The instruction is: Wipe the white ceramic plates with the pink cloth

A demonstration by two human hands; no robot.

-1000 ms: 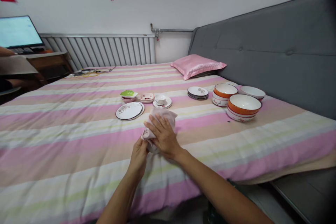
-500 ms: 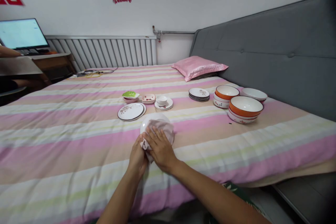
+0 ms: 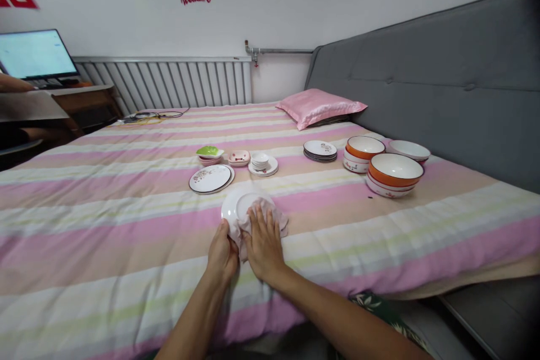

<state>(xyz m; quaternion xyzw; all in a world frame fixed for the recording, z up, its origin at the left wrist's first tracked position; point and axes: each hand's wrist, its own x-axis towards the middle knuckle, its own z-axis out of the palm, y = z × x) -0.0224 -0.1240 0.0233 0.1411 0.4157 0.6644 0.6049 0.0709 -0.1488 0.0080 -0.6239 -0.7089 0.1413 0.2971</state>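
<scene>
Even, soft room light covers the scene with faint shadows, while wide-angle distortion bends the edges and darkens the upper right corner.

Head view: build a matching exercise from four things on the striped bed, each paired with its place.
1. white round plate
2. pale pink cloth
3. shiny pink pillow
4. small green dish

a. by the grey headboard
b. pressed under the right hand
c. edge held by the left hand
d. stacked on a small pink dish

Pairs: 1-c, 2-b, 3-a, 4-d
</scene>
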